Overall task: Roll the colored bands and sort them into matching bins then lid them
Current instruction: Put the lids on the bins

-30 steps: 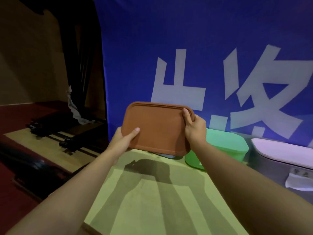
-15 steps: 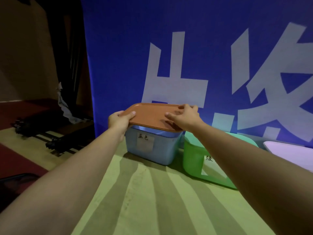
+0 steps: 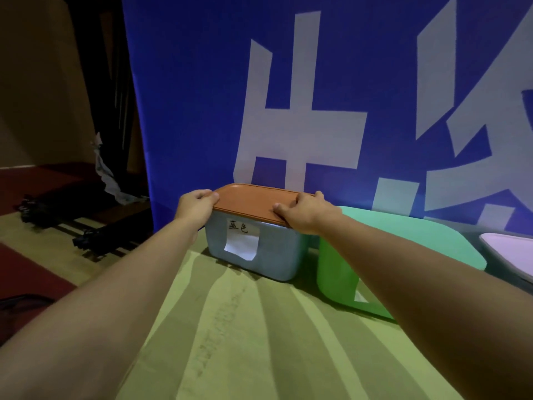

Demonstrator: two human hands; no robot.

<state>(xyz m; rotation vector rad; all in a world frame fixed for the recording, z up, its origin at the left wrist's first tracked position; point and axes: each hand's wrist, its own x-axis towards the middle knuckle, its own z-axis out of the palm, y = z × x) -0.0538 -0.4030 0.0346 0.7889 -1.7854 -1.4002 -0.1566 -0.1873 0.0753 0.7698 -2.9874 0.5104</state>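
A pale blue bin [image 3: 271, 256] with a white paper label stands at the back of the table, and an orange-brown lid [image 3: 248, 200] lies flat on top of it. My left hand [image 3: 194, 206] grips the lid's left edge with curled fingers. My right hand [image 3: 302, 212] presses down on the lid's right front corner, its fingers bent over the rim. Right of it stands a green bin [image 3: 337, 272] under a mint-green lid [image 3: 409, 235]. At the far right edge a grey bin's pinkish lid [image 3: 513, 252] shows. No colored bands are in view.
The table [image 3: 259, 342] is covered in a yellow-green cloth. A blue banner [image 3: 202, 96] with large white characters hangs right behind the bins. Dark stands [image 3: 86, 235] lie on the floor to the left.
The orange-brown lid has come down from mid-air onto the blue bin and now lies flat on it. Both hands went down with it and stay on its edges.
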